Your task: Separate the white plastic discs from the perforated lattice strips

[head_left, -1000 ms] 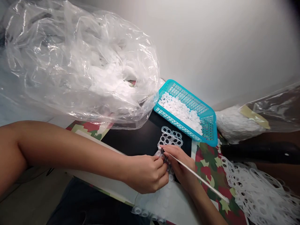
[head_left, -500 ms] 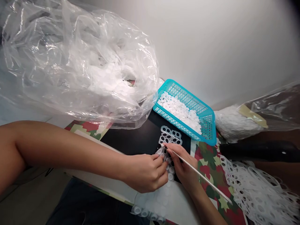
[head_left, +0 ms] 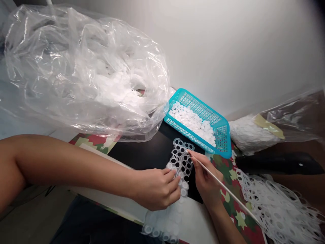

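A translucent plastic strip with rows of round holes [head_left: 183, 156] lies on a black board [head_left: 142, 154]. Nearer me, its rings are filled with white discs, and its frosted tail hangs toward my lap. My left hand [head_left: 159, 188] is closed at the strip's left side, thumb and forefinger pinching its edge beside the filled rings. Between the fingertips of my right hand [head_left: 207, 178] is a long thin white stick [head_left: 225, 189], slanting down to the right. The stick's tip end, at the fingers, is over the strip's upper right holes; whether a disc is there I cannot tell.
Behind the strip stands a turquoise basket [head_left: 223, 120] of small white discs [head_left: 194, 122]. A large clear plastic bag [head_left: 83, 74] with white pieces fills the left. At right are another filled bag [head_left: 251, 134], a black handle-like object [head_left: 279, 163] and piled holed strips [head_left: 281, 206].
My right hand has moved right with the stick, away from my left fingers, uncovering more of the strip's open holes. My left hand stays nearly in place. The view has shifted slightly.
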`<action>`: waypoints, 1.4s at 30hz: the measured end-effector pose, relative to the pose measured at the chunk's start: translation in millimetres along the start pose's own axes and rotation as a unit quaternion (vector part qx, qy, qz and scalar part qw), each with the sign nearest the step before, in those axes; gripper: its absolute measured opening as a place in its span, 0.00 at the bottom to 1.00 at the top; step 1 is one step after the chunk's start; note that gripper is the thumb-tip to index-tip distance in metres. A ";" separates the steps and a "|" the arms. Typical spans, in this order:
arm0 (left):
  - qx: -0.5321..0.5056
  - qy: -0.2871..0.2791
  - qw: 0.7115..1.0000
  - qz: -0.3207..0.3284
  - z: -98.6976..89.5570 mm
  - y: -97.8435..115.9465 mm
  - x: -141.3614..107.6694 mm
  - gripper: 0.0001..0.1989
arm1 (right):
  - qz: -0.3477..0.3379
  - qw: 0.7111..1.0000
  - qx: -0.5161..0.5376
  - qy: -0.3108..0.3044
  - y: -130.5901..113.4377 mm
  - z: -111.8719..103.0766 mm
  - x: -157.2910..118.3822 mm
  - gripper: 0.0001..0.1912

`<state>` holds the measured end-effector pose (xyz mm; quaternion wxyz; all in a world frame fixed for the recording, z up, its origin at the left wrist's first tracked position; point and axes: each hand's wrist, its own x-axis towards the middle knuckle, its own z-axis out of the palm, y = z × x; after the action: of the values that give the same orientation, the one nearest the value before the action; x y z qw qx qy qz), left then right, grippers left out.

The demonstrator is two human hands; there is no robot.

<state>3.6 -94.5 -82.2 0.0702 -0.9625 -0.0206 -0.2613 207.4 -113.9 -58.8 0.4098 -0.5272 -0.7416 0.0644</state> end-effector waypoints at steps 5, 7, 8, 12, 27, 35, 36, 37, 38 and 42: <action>-0.004 -0.001 1.000 -0.023 -1.0 2.9 -1.1 0.17 | 0.014 0.997 0.008 0.073 7.2 -3.5 -2.4 0.11; -0.019 -0.007 0.999 -0.036 -3.9 4.7 -1.1 0.21 | 0.010 0.998 0.025 0.048 6.0 -5.1 -4.0 0.12; -0.025 -0.011 0.999 -0.040 -6.0 5.9 -1.1 0.22 | 0.006 0.999 0.041 0.025 4.2 -5.7 -4.8 0.12; -0.018 -0.019 0.999 -0.019 -15.5 12.8 -1.9 0.20 | -0.028 0.987 0.112 -0.112 -6.7 -4.4 -7.3 0.12; -0.067 -0.033 0.996 -0.039 -9.0 21.5 -6.0 0.26 | -0.063 0.971 0.076 -0.219 -11.6 1.8 -4.8 0.12; -0.063 -0.037 0.997 -0.038 -10.8 21.1 -4.0 0.25 | -0.083 0.970 0.080 -0.213 -13.5 1.7 -2.3 0.11; -0.063 -0.039 0.997 -0.037 -10.7 21.3 -4.2 0.25 | -0.087 0.970 0.076 -0.215 -13.1 2.0 -2.1 0.11; -0.063 -0.042 0.996 -0.037 -10.5 21.4 -4.5 0.25 | -0.090 0.970 0.071 -0.216 -12.2 2.4 -2.3 0.10; -0.063 -0.046 0.996 -0.037 -10.3 21.5 -4.7 0.25 | -0.095 0.969 0.067 -0.218 -10.7 2.9 -3.0 0.10; -0.062 -0.058 0.996 -0.037 -10.2 21.8 -4.9 0.25 | -0.112 0.967 0.065 -0.222 -0.8 5.9 -10.6 0.11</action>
<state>-4.1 -117.6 -78.7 -0.0008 -0.9771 -0.0436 -0.2082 204.0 -121.1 -68.0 0.2731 -0.3858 -0.8624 0.1813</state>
